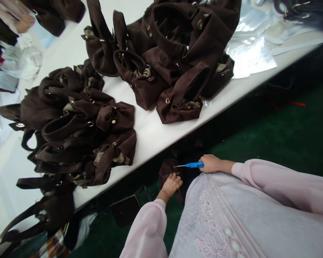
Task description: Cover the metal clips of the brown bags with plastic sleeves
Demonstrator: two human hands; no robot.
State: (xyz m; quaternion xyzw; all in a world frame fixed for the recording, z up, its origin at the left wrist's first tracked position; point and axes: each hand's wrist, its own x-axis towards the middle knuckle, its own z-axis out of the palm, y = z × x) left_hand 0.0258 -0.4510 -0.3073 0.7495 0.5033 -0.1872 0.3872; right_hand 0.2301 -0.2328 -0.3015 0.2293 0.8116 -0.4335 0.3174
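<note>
My left hand [172,184] has its fingers curled on a dark brown fabric bag [167,169], held below the table edge near my lap. A small metal ring shows on the bag close to my fingertips. In my closed right hand [211,163] is a blue-handled pointed tool [194,165]. Its thin metal tip points left, over the bag and just above my left hand. Whether the tip touches the fabric, I cannot tell. Most of this bag is dark and partly hidden by my hand.
On the white table [150,134] lie a pile of brown bags [70,122] at left and more bags [177,68] at the back. Clear plastic sheets [254,57] rest at right. Another person's hand [24,23] shows at top left. The floor [285,143] is green.
</note>
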